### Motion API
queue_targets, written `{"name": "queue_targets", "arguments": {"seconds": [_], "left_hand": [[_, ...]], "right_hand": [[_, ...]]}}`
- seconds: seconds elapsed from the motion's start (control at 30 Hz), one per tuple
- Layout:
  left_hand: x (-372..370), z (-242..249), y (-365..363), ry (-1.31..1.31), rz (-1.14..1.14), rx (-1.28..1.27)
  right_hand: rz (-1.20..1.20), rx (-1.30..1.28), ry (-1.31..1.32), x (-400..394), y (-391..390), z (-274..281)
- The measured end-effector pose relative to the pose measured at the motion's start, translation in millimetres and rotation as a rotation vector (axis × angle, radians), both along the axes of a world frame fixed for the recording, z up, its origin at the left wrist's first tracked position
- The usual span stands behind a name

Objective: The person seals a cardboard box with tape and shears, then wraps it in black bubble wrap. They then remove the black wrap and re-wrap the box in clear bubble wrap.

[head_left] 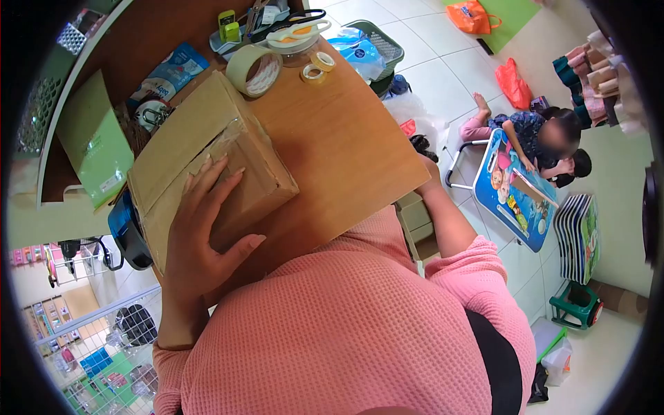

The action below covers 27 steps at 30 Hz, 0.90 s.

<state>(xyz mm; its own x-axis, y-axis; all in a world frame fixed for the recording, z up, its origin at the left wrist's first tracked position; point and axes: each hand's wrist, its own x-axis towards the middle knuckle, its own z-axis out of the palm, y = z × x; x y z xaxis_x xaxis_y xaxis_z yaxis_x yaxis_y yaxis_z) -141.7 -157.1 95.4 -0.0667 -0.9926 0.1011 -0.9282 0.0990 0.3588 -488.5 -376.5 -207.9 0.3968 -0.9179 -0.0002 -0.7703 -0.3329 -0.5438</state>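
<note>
My left hand (205, 225) lies palm down on a closed cardboard box (256, 162), its fingers stretched out and the thumb apart. A dark gap runs between the box's top flaps, and some clear tape shows near one edge. My right hand (430, 173) is down by the right corner of the wooden table (346, 145), with its fingers hidden from sight. A wide tape roll (257, 71) stands close behind the box. Beside it are two small tape rolls (318, 67) and white-handled scissors (299, 31) on a clear round container.
A green folder (97, 138) and a blue pouch (169, 72) lie left of and behind the box. Below the table's right side is another cardboard box (415, 225). Two people sit on the floor by a blue folding table (508, 187). A wire rack (104, 346) stands at lower left.
</note>
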Motion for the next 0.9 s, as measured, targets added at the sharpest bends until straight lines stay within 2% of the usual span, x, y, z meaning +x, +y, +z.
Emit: {"name": "queue_targets", "arguments": {"seconds": [0.17, 0.23, 0.27, 0.37, 0.43, 0.5, 0.53, 0.57, 0.67, 0.8, 0.83, 0.9], "left_hand": [[0.4, 6.5, -4.8, 0.037, 0.004, 0.047], [-0.5, 16.3, -7.6, 0.036, 0.009, 0.104], [-0.8, 20.7, -9.2, 0.039, 0.025, 0.151], [5.6, 28.1, -15.1, 0.014, -0.025, 0.178], [3.6, 34.3, -20.2, -0.025, -0.056, 0.166], [0.2, 39.9, -24.6, -0.061, -0.081, 0.16], [-2.5, 42.0, -28.2, -0.044, -0.058, 0.186], [-3.4, 45.0, -31.8, -0.028, -0.037, 0.214], [0.4, 59.5, -50.3, -0.147, -0.047, 0.289], [-5.7, 64.4, -93.6, -0.275, -0.094, 0.216], [-16.5, 64.6, -109.4, -0.219, -0.16, 0.212], [-40.3, 56.1, -144.4, -0.026, -0.287, 0.158]], "right_hand": [[-0.007, -0.013, -0.082, -14.7, -7.6, 37.0], [0.109, -0.08, -0.151, -19.4, -8.4, 50.6], [0.086, -0.029, -0.228, -22.5, -12.1, 61.6], [0.149, -0.006, -0.24, -32.3, -18.5, 67.2], [0.129, -0.075, -0.195, -34.9, -22.1, 86.7], [0.05, -0.272, -0.166, -36.1, -25.3, 108.1], [0.104, -0.256, -0.272, -36.5, -28.9, 114.9], [0.104, -0.255, -0.271, -37.1, -29.8, 120.3], [-0.031, -0.392, -0.306, -40.0, -45.0, 126.6], [-0.134, -0.475, -0.351, -27.6, -47.9, 162.8], [-0.133, -0.474, -0.348, -23.5, -45.9, 175.1], [-0.276, -0.291, -0.437, -14.3, -46.8, 204.9]]}}
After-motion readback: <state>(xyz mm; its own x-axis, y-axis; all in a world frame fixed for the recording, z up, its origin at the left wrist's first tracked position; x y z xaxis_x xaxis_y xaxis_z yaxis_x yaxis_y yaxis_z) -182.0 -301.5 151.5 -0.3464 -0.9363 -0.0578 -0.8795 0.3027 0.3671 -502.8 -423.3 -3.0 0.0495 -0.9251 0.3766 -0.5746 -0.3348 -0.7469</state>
